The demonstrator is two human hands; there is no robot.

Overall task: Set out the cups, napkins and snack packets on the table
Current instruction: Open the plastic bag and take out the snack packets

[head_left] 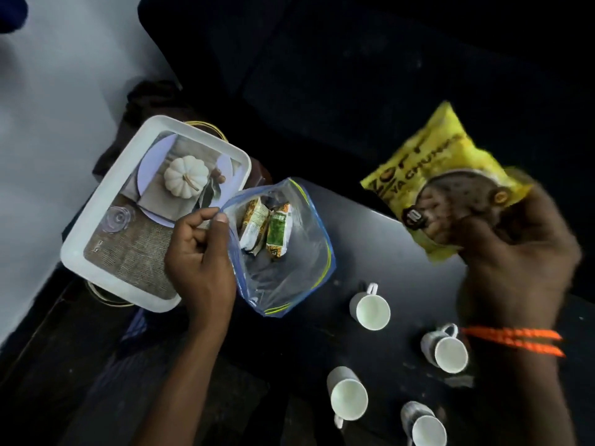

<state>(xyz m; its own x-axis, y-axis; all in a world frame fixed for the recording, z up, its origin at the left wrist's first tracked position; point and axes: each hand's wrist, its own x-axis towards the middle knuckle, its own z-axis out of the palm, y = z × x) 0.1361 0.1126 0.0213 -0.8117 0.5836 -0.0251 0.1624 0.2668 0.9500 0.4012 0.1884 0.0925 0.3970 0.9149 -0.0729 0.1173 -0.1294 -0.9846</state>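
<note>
Four white cups (373,311) stand on the dark surface (360,220) at lower right, apart from one another, mouths up. Your right hand (512,239) holds a yellow snack packet (441,162) in a closed grip, fingers curled round its lower edge; the packet is lifted above the surface, blurred, beyond the cups. Your left hand (199,252) pinches the rim of a clear zip bag (289,252) between thumb and forefinger, mouth held open. Two small packets (267,230) lie inside the bag, side by side, touching. Bag sits between the cups and a white tray (96,233), overlapping the tray's right edge. Tray bears a printed picture of a pale pumpkin; a clear round item lies on it, too faint to identify. Orange cord (512,341) circles your right wrist.
</note>
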